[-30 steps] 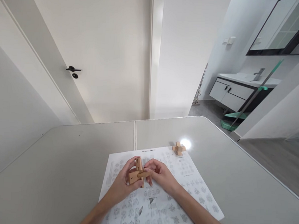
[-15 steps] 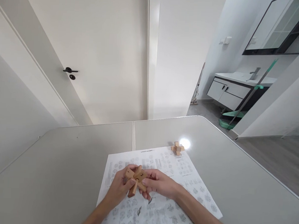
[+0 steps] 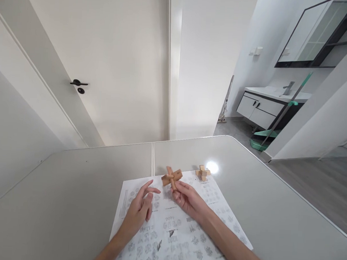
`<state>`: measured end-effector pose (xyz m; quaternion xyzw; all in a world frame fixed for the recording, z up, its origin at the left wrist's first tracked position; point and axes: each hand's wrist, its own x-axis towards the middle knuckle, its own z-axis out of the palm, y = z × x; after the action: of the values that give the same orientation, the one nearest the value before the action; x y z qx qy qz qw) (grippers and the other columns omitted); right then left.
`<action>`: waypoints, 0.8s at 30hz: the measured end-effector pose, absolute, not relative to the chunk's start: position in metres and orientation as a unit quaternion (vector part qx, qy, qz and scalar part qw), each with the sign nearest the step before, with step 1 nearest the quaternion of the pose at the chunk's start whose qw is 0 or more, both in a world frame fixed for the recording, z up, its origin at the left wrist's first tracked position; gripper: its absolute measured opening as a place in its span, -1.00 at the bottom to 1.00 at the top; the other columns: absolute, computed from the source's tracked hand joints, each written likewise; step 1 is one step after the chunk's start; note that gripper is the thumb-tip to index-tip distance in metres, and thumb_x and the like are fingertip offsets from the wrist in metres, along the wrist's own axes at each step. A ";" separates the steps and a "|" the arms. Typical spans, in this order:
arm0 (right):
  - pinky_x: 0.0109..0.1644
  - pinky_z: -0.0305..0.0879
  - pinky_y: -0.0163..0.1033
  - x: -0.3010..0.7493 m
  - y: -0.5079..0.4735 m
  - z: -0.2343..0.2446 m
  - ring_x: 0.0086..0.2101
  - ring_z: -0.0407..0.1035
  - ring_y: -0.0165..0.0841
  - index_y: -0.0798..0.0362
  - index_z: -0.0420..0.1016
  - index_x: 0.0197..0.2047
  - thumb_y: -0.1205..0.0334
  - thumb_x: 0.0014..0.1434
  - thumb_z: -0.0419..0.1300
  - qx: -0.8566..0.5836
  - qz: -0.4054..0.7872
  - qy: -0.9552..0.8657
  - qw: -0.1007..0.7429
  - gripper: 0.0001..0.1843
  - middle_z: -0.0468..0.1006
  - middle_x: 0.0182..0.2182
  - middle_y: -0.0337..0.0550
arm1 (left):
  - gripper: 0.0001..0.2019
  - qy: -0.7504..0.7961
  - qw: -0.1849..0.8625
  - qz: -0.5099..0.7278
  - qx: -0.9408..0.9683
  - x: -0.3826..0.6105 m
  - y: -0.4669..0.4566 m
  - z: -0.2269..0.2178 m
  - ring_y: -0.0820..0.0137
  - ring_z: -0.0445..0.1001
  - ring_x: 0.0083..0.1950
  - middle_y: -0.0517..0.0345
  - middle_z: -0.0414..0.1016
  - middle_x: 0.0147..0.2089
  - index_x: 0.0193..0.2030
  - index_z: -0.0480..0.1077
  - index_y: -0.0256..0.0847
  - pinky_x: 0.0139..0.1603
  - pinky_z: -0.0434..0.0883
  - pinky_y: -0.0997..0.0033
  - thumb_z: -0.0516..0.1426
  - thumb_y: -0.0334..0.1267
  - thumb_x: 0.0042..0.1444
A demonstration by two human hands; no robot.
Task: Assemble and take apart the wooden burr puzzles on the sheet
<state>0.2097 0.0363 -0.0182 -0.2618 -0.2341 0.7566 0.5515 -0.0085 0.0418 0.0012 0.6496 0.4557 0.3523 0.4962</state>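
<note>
My right hand (image 3: 189, 199) grips one arm of a wooden burr puzzle (image 3: 171, 177), a brown star-like cluster of interlocked sticks with a dark mark on one face. It is held above the upper part of a printed instruction sheet (image 3: 183, 224). To its left, my left hand (image 3: 141, 205) hangs over the sheet with fingers apart, touching nothing. A second, lighter wooden burr puzzle (image 3: 202, 173) rests at the sheet's top right edge. The sheet shows rows of small grey drawings, too faint to read.
The grey table (image 3: 58, 201) has a seam (image 3: 153, 159) toward its far edge. Beyond it stands a white door (image 3: 121, 66) with a black handle (image 3: 79, 83). At the right are a sink cabinet (image 3: 260, 109) and a green dustpan (image 3: 258, 145) on the floor.
My left hand has let go of the puzzle and drawn back to the left, its fingers opening. My right hand has carried the puzzle up and slightly right, away from me.
</note>
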 end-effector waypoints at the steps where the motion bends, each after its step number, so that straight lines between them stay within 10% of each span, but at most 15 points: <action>1: -0.42 0.31 -0.38 0.212 0.039 -0.020 -0.48 0.31 -0.51 0.13 0.48 -0.25 0.05 0.12 0.49 -0.271 0.742 -0.213 0.575 -0.63 0.55 -0.32 -0.12 | -0.44 0.457 0.494 0.352 0.651 -0.008 0.042 0.002 0.63 0.15 -0.63 0.00 0.52 0.03 0.37 0.16 -0.10 -0.52 0.33 0.44 -0.04 0.17 0.39; 8: -0.48 0.37 -0.40 0.227 0.053 -0.035 -0.50 0.28 -0.50 0.03 0.48 -0.25 0.10 0.13 0.48 -0.304 0.684 -0.162 0.643 -0.71 0.47 -0.40 -0.24 | -0.60 0.460 0.493 0.332 0.660 -0.008 0.042 0.001 0.66 0.18 -0.60 0.02 0.43 0.16 0.17 0.31 -0.07 -0.55 0.28 0.49 -0.01 0.11 0.38; 16: -0.51 0.41 -0.52 0.232 0.055 -0.034 -0.52 0.33 -0.56 0.06 0.56 -0.23 0.19 0.15 0.47 -0.276 0.690 -0.066 0.666 -0.79 0.51 -0.42 -0.26 | -0.55 0.490 0.494 0.293 0.656 -0.007 0.038 0.013 0.44 0.24 -0.53 0.31 0.29 -0.53 0.08 0.36 -0.14 -0.50 0.26 0.47 0.03 0.17 0.33; 24: -0.59 0.24 -0.51 0.218 0.046 -0.022 -0.63 0.25 -0.58 0.12 0.52 -0.35 0.02 0.12 0.47 -0.321 0.705 -0.141 0.617 -0.65 0.46 -0.57 -0.30 | -0.61 0.477 0.483 0.303 0.668 -0.007 0.041 0.008 0.43 0.20 -0.55 0.30 0.24 -0.57 -0.20 0.43 -0.15 -0.47 0.21 0.43 0.04 0.15 0.32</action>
<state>0.2185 0.0460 -0.0218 -0.3206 -0.1414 0.7049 0.6167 -0.0071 0.0412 0.0078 0.6682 0.4772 0.3034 0.4835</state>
